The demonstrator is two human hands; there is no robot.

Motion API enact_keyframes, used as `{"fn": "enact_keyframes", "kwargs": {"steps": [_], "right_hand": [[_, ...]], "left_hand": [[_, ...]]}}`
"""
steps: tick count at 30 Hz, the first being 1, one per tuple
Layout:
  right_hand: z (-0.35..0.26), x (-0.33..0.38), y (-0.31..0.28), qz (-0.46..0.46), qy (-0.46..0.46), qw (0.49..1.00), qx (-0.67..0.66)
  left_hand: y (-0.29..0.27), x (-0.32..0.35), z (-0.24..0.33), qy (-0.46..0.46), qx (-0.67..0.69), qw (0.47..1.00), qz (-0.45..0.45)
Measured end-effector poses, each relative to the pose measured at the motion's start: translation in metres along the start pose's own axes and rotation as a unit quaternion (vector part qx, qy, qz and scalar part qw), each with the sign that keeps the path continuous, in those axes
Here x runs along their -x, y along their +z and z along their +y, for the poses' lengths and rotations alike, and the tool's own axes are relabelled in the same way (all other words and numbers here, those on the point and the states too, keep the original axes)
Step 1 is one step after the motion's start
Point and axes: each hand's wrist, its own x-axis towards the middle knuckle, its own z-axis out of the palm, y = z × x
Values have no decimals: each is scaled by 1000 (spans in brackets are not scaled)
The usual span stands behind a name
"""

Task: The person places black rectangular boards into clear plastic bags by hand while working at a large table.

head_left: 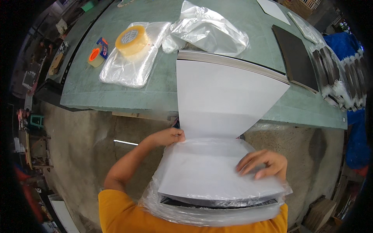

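Observation:
A stack of white boards (227,89) leans over the table edge, its layered far edge lying on the tabletop. The near part of the stack is inside a clear plastic bag (206,159), which bunches loosely against my body. At the bag's mouth, on the left side, my left hand (169,136) is closed on the bag's edge beside the boards. My right hand (266,162) rests on the right side of the bag, fingers bent and apart, slightly blurred. Dark surfaces show in a gap at the near end of the bagged boards.
The green table (163,87) carries folded clear bags (128,72), a large tape roll (132,40), a tape dispenser (98,52) and a crumpled plastic sheet (210,31). Right of the boards lie a dark board stack (295,58) and plastic-wrapped bundles (338,73).

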Motion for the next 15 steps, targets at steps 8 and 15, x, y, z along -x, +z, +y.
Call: {"fn": "enact_keyframes", "kwargs": {"steps": [8,15], "right_hand": [[82,-19,4,45,221,966,125],[94,-4,-18,139,318,921,179]], "left_hand": [[-4,-10,-48,-25,349,933,88],[-14,15,12,3,-182,953,241]]}}
